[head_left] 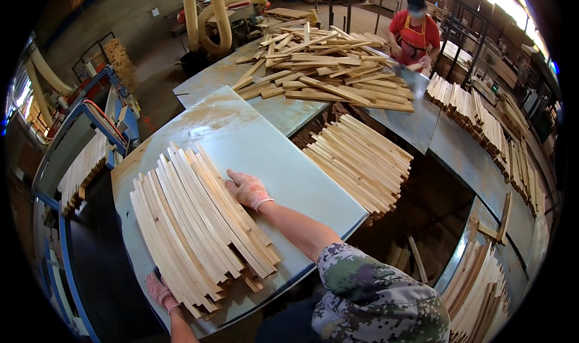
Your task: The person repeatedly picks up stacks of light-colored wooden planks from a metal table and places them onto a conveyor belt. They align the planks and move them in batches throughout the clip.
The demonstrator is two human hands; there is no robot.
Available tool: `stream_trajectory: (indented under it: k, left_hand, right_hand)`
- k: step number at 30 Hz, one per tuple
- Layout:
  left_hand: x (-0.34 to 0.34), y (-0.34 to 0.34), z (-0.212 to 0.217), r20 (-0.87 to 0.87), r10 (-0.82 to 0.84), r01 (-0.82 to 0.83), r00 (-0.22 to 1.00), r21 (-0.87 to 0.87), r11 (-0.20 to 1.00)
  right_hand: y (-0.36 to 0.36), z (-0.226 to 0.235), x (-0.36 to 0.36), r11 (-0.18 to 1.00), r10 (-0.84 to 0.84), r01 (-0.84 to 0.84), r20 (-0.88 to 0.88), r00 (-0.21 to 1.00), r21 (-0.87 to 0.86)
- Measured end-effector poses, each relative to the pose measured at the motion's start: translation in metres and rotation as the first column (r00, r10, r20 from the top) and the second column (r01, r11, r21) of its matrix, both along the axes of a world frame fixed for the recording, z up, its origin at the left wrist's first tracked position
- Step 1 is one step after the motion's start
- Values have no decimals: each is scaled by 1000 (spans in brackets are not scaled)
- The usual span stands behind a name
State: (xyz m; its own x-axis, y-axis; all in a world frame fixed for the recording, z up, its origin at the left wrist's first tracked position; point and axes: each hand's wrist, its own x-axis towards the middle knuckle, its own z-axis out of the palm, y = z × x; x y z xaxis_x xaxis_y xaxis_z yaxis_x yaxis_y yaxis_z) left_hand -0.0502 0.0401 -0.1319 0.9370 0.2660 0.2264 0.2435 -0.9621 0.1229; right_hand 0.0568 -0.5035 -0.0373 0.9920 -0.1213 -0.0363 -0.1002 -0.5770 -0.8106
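Observation:
A layered batch of pale wooden strips (193, 222) lies side by side on a light blue-grey tabletop (265, 144), with uneven ends at the near side. My right hand (247, 189), in a pinkish knit glove, rests against the right side of the batch with its fingers stretched out. At the near left, my left hand (161, 292) in a similar glove touches the batch's left side, fingers slightly apart. Some of its fingertips are hard to make out. The strips sit between my two hands.
A second stack of strips (362, 162) stands right of the tabletop. Beyond it is a loose heap of wooden pieces (332, 72). A co-worker in red (416, 35) stands at the far right. More strips (476, 295) lie at lower right; a blue-framed machine (66, 240) stands left.

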Motion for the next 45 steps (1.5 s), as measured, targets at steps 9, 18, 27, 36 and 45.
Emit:
stream_trajectory:
  k: [9, 18, 27, 36, 45]
  left_hand:
    - [-5, -35, 30, -48, 15, -17, 999, -54, 998]
    - [-1, -39, 24, -47, 29, -32, 998, -70, 997]
    - [22, -11, 46, -28, -115, 93, 993, -423, 902]
    - [43, -91, 149, -180, -373, 178, 910, -645, 744]
    - [77, -90, 152, -456, -451, 151, 767, -555, 818]
  right_hand:
    - [0, -27, 11, 996, -85, 85, 80, 993, 7]
    - [-2, -36, 13, 993, -118, 118, 117, 986, 3]
    - [8, -32, 16, 996, -71, 64, 101, 992, 69]
    - [55, 85, -15, 989, -9, -18, -181, 983, -145]
    - [101, 95, -10, 899, -204, 37, -343, 917, -436]
